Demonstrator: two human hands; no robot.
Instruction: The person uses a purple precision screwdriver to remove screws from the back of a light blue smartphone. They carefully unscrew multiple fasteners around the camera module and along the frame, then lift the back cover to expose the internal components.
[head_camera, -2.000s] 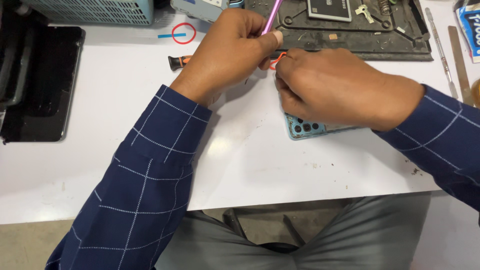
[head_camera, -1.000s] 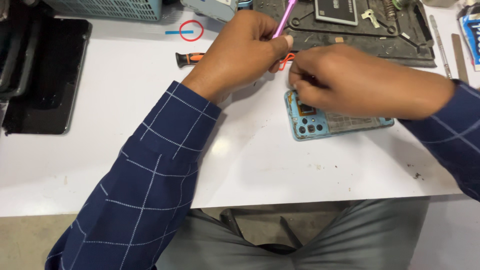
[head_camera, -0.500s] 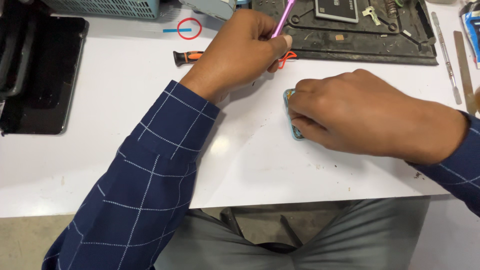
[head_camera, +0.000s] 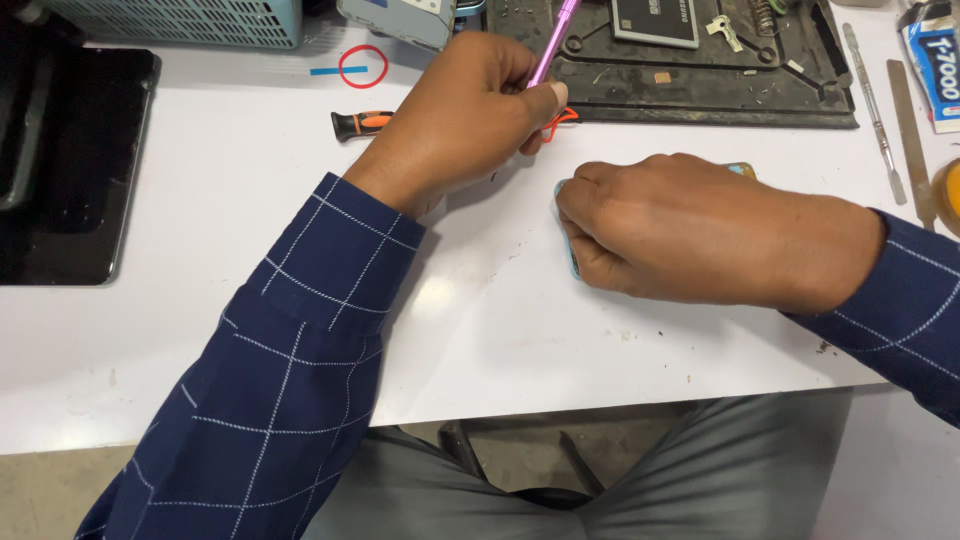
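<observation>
Notably, the left hand (head_camera: 470, 115) gripped a pink tool (head_camera: 556, 38), its long axis slanting up and away. The right hand (head_camera: 680, 235), fingers curled, covered a light-blue phone (head_camera: 571, 250) on the white table (head_camera: 200, 330). An orange-black screwdriver (head_camera: 358, 123) and dark work mat (head_camera: 700, 85) lay near.

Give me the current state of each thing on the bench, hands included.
left hand: closed around the pink tool, raised above the table
pink tool: held tilted, tip hidden by the fingers
right hand: pressed flat over the phone
phone: lying on the white table, mostly covered, only its light blue edge shows
screwdriver: lying loose, untouched
black mat: holding small parts
</observation>
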